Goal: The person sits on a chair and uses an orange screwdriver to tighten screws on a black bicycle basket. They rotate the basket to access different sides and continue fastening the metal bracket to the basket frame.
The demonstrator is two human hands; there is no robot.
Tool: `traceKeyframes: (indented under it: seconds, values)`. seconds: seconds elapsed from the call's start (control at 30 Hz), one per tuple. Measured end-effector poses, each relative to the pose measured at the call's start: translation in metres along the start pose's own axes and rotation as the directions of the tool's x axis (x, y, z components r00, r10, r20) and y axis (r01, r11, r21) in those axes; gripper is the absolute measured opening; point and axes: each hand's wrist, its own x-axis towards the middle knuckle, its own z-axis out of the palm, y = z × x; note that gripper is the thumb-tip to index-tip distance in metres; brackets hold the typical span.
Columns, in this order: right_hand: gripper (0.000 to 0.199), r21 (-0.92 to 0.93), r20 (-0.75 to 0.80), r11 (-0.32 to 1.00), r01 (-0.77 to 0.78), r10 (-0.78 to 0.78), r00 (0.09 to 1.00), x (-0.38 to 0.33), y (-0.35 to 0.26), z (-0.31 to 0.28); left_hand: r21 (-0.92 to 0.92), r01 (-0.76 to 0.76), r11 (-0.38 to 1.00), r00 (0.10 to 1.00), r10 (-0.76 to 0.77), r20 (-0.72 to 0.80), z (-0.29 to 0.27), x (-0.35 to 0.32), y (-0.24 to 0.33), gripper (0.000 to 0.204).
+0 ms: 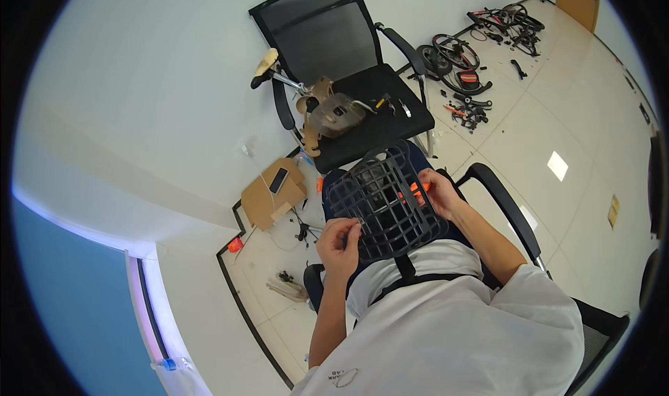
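A black plastic grid basket (387, 211) rests on my lap, tilted, its bars toward me. At its near left side my left hand (339, 248) is closed in a pinch, thumb against fingers. A tiny pale glint shows at the fingertips, too small to name. On the basket's right side my right hand (440, 192) has its fingers curled around a bright orange object (416, 192). Bars and fingers cover part of that object, so its kind cannot be made out.
Ahead stands a black office chair (390, 107) bearing a bicycle saddle (266, 63) on its post, a translucent plastic bag (337, 117) and small tools. A cardboard piece (259, 199) with a phone (279, 180) lies left. Bicycle parts (456, 55) spread across the floor at far right.
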Motion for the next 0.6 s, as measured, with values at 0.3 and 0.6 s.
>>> traceKeyframes:
  seconds: [0.3, 0.6]
  values:
    - [0.021, -0.404, 0.024, 0.911, -0.085, 0.104, 0.994, 0.003, -0.007, -0.012, -0.029, -0.021, 0.999, 1.000, 0.021, -0.007, 0.003, -0.002, 0.000, 0.012]
    - [0.019, -0.344, 0.224, 0.932, -0.109, 0.194, 0.955, -0.011, -0.027, -0.017, -0.043, 0.021, 0.999, 0.998, -0.023, -0.056, 0.001, -0.004, -0.005, 0.009]
